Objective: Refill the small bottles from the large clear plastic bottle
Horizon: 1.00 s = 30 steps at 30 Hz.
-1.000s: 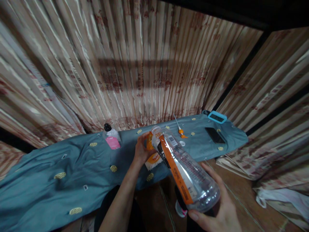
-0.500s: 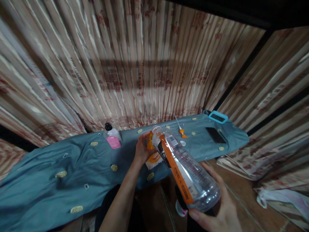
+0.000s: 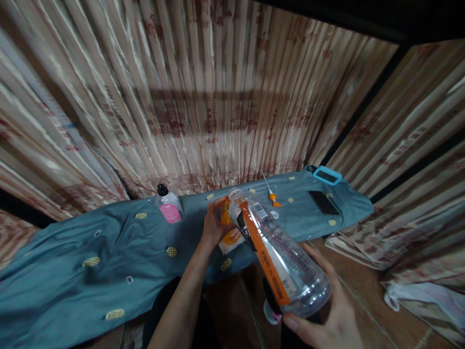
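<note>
Right hand (image 3: 329, 317) around a clear bottle (image 3: 278, 254) (uncapped, tilted), left hand (image 3: 215, 224) gripping an orange packet (image 3: 229, 235).

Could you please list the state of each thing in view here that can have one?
Large clear bottle: uncapped, looks empty, tilted with its mouth away, base held in the right hand.
Orange packet: gripped by the left hand at the bottle's mouth; open or sealed, cannot tell.
Small pink-labelled bottle: upright, black cap on.
Phone: flat on the blue cloth, screen dark.
Orange-tipped nozzle: lying loose on the cloth.
</note>
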Tool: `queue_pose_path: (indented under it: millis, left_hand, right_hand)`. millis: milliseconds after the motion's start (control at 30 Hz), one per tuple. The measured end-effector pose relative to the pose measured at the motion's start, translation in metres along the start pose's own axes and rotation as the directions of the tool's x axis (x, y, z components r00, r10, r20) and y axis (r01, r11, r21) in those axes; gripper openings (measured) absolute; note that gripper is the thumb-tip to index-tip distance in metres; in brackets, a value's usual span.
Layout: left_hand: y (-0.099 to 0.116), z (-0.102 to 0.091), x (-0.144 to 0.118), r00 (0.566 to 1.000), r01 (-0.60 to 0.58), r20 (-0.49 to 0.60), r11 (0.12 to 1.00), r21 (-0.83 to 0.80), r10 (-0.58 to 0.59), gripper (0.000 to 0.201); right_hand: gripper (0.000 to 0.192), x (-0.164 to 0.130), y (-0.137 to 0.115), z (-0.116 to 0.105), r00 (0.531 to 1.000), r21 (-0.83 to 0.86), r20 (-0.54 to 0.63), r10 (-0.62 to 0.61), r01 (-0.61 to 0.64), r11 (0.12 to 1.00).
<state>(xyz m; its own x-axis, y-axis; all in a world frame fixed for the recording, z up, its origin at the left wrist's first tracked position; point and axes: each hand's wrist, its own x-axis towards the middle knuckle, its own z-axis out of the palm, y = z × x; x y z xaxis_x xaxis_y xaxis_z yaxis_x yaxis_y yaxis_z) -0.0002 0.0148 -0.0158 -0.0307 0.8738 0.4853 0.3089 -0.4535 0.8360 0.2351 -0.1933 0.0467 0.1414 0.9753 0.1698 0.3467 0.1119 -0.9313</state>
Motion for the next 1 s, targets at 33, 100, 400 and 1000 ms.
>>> queue_pose_path:
  millis: [33, 100, 400, 1000]
  left_hand:
    - [0.000, 0.000, 0.000, 1.000, -0.004, 0.003, 1.000, -0.006, 0.004, 0.075]
    - [0.001, 0.000, 0.000, 1.000, -0.008, 0.002, 1.000, -0.010, 0.008, 0.075]
    - [-0.002, 0.000, 0.000, 1.000, -0.006, -0.009, 1.000, -0.010, 0.006, 0.073]
    - [-0.005, 0.001, -0.001, 1.000, -0.017, -0.015, 1.000, 0.006, 0.017, 0.074]
  right_hand:
    - [0.107, 0.000, 0.001, 0.000, 1.000, -0.005, 0.003, -0.004, 0.004, 1.000]
    - [0.107, -0.001, 0.002, -0.001, 1.000, -0.020, 0.004, -0.007, 0.007, 1.000]
    - [0.106, -0.001, 0.001, -0.001, 1.000, -0.026, -0.013, -0.002, 0.002, 1.000]
    - [0.111, 0.000, 0.012, -0.003, 1.000, -0.018, -0.005, -0.014, 0.014, 1.000]
